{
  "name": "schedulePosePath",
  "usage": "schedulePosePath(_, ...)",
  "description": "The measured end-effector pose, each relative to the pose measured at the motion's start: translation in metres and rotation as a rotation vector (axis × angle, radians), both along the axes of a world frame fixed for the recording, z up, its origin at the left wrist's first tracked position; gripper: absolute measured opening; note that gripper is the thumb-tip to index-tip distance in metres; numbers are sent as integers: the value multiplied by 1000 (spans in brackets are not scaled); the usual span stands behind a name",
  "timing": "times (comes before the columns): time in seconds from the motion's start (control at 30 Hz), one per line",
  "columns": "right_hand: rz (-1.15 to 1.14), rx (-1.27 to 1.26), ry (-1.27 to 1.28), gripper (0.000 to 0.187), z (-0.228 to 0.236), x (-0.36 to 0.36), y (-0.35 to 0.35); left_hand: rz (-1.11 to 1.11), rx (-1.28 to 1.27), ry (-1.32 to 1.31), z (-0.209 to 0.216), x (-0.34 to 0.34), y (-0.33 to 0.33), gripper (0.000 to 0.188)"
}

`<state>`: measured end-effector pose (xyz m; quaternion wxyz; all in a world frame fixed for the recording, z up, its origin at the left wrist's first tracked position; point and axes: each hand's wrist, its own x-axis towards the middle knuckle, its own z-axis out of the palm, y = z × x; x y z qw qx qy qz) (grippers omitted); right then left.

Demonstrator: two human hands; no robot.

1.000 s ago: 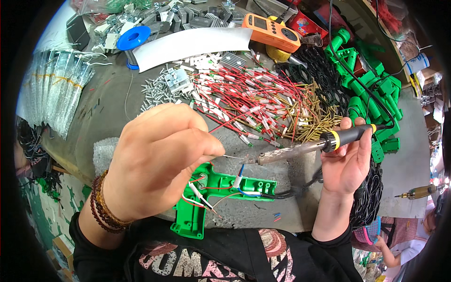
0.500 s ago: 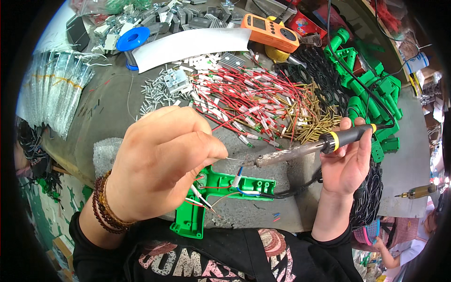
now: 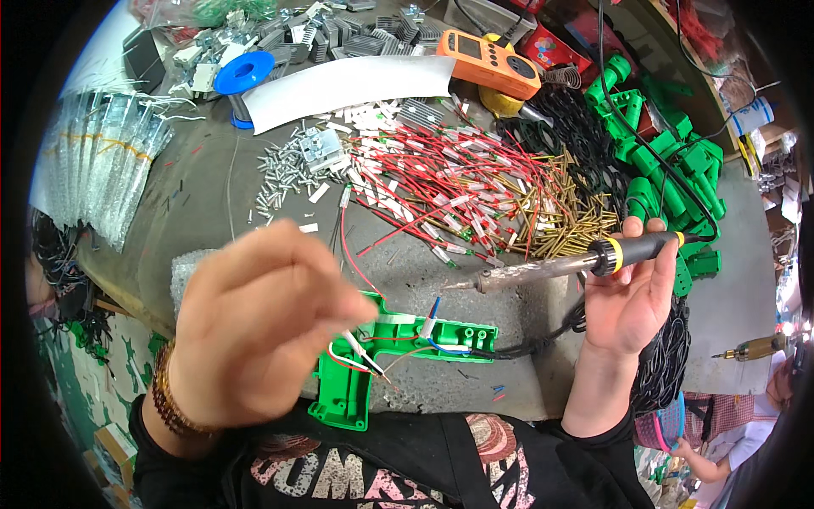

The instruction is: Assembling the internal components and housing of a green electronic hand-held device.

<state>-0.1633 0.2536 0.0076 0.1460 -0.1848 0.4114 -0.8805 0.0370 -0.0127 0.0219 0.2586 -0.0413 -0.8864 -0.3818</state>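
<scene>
My right hand (image 3: 628,297) grips a soldering iron (image 3: 649,248) by its black and yellow handle. The iron's tip points left, just above a blue wire end standing up from a green plastic housing half (image 3: 343,399). Blurred by motion, my left hand (image 3: 263,327) hovers over the housing's left part, thumb and forefinger pinched. A thin solder wire (image 3: 231,191) runs down from a blue spool (image 3: 243,73) behind this hand; its end at the fingertips is smeared. Inside the housing lie red, white, black and blue wires, and a black cable leaves its right end.
Beyond the hands are piled red-wired small parts (image 3: 458,182), brass pins (image 3: 568,220) and screws (image 3: 284,170). An orange meter (image 3: 487,61) stands at the back, green housings (image 3: 678,161) at right, bagged parts (image 3: 102,161) at left. Another person's arm (image 3: 704,467) shows lower right.
My left hand has drawn back left and down, away from the iron's tip. The iron has shifted slightly right, apart from the blue wire end. A red wire left of the housing is now uncovered.
</scene>
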Motion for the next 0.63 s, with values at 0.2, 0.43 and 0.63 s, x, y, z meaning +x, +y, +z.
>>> schedulePosePath(0.2,-57,66,-1,25,3,4,-3,-48,42,-137,-16,10,8,25)
schedulePosePath(0.43,-11,51,11,25,3,2,2,-201,133,-152,-16,7,1,26)
schedulePosePath(0.63,24,53,3,27,0,0,3,-256,-47,-177,-18,10,-3,24)
